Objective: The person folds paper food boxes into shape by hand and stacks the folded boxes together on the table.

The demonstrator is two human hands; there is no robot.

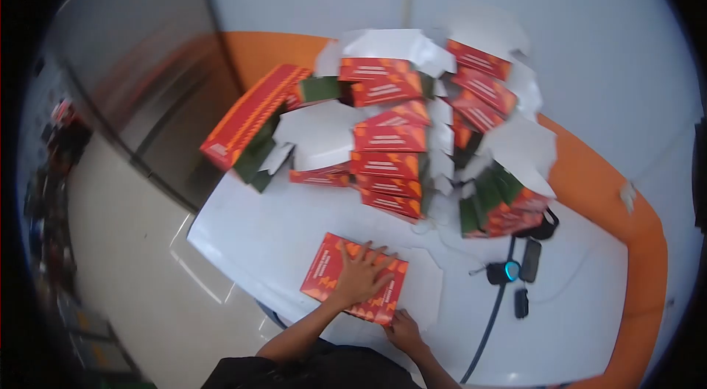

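A flat red cardboard box (pixel 320 265) with orange shapes and white print lies near the front edge of the white table. My left hand (pixel 362 276) rests palm down on its top, fingers spread wide. At the box's near right corner, my right hand (pixel 403 331) has its fingers curled in against the edge; the fingertips are partly hidden. A white cardboard flap (pixel 426 286) sticks out from the box's right side onto the table.
Stacked red boxes (pixel 389 139) with raised white lids fill the back of the table (pixel 560 330). More boxes (pixel 508 201) lean at the right. A black cable (pixel 486 337), a device with a blue-lit ring (pixel 508 271) and small black items (pixel 530 260) lie right. An orange wall band (pixel 582 161) borders the back.
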